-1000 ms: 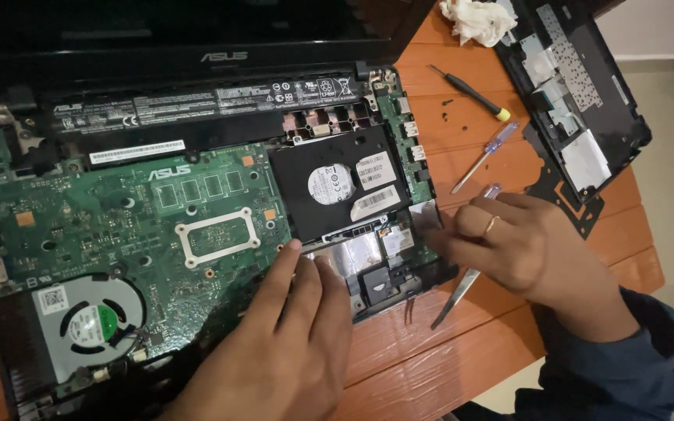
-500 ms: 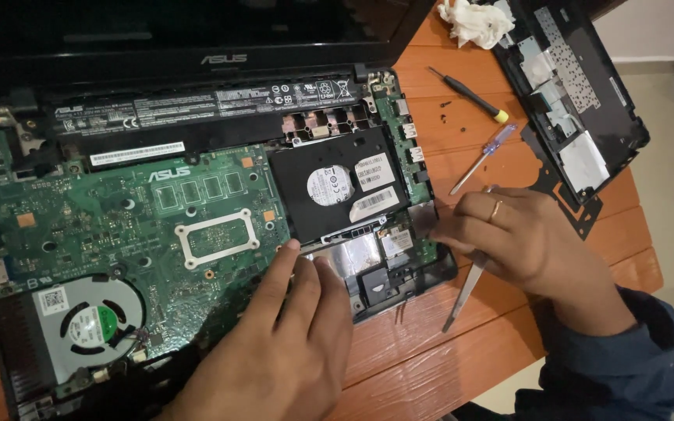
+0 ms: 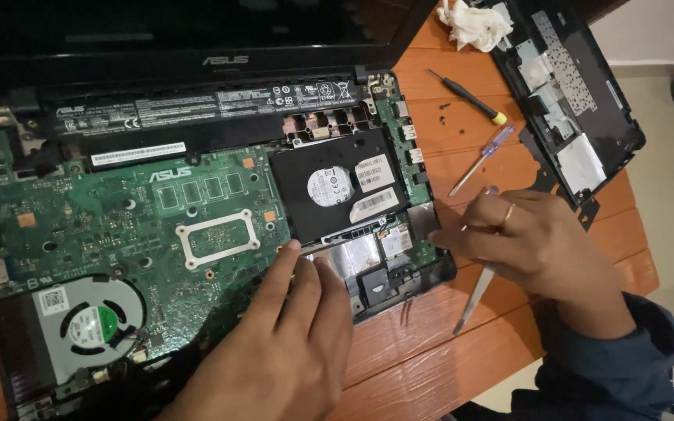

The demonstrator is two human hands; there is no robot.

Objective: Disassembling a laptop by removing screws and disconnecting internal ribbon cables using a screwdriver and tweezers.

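The black hard drive point(image 3: 337, 187) sits in its bay just beyond our left hand point(image 3: 294, 343), whose flat, ungripping fingertips press the frame edge below it. Our right hand point(image 3: 528, 242) closes on metal tweezers point(image 3: 473, 292) beside the small card point(image 3: 395, 240); a slip risks scratching the green motherboard point(image 3: 118, 226) or shorting contacts.

Green motherboard point(image 3: 118, 226), black hard drive point(image 3: 337, 187), orange table point(image 3: 446, 343), yellow-tipped screwdriver point(image 3: 468, 98), white tissue point(image 3: 473, 23)
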